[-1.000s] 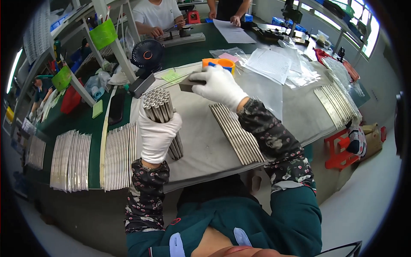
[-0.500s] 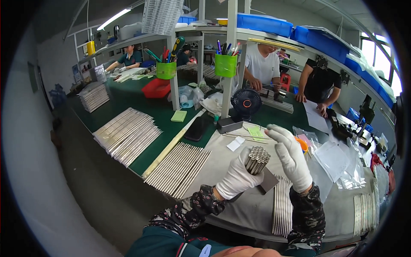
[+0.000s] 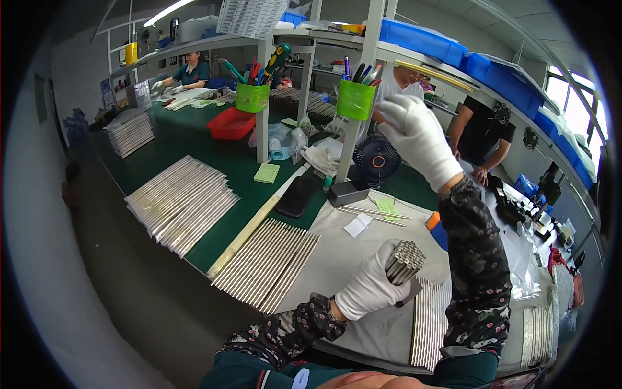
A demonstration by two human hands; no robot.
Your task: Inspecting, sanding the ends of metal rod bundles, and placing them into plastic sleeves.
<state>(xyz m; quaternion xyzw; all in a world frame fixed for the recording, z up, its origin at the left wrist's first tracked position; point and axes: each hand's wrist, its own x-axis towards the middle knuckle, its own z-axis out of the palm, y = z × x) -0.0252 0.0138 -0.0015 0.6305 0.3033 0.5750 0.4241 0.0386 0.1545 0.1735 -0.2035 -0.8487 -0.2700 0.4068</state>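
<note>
My left hand (image 3: 369,288), in a white glove, is closed round a bundle of thin metal tubes (image 3: 406,260). The bundle's ends point up, and its lower part is hidden by the hand. My right hand (image 3: 421,136), also gloved, is raised high in front of the black fan (image 3: 376,159). Its fingers are loosely bent and apart from the thumb, with nothing visible in them. Beside the bundle lies a dark block (image 3: 409,295), partly covered. A row of metal rods (image 3: 429,324) rests on the grey cloth (image 3: 343,246), below my right forearm.
More rods (image 3: 265,262) lie left of the cloth, near a black phone (image 3: 296,197). Bagged rods (image 3: 184,201) cover part of the green table (image 3: 194,139). Shelf posts carry green pen holders (image 3: 356,98). A red tray (image 3: 231,123) stands farther back. Several people work beyond.
My right hand has risen up and away from the tubes, its fingers now more bent. The left hand, still round the bundle, sits slightly lower and farther right in view.
</note>
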